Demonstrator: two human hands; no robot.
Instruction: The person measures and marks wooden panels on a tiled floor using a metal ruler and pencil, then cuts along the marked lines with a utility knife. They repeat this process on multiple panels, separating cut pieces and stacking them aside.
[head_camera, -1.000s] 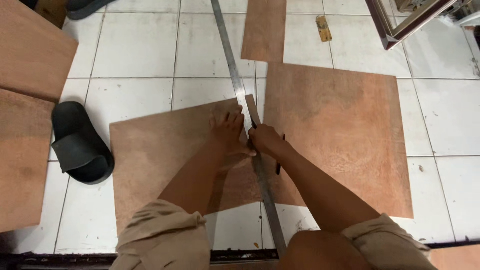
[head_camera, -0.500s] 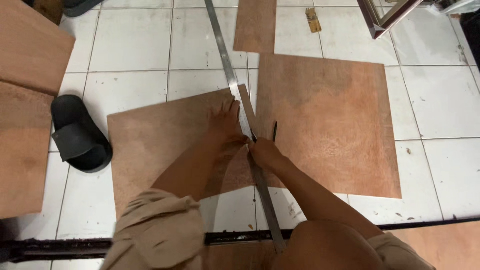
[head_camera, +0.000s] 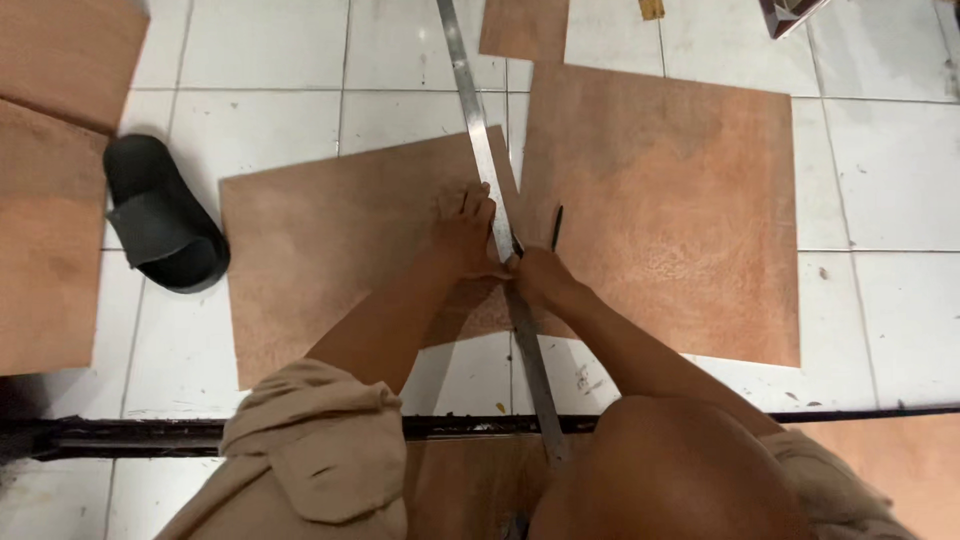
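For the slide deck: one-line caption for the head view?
Left hand presses a metal ruler onto a plywood sheet; right hand holds a dark tool beside it.

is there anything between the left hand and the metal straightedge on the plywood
Nothing visible. The left hand lies flat on the plywood sheet with its fingers right against the metal straightedge. The right hand holds a dark tool on the straightedge's other side.
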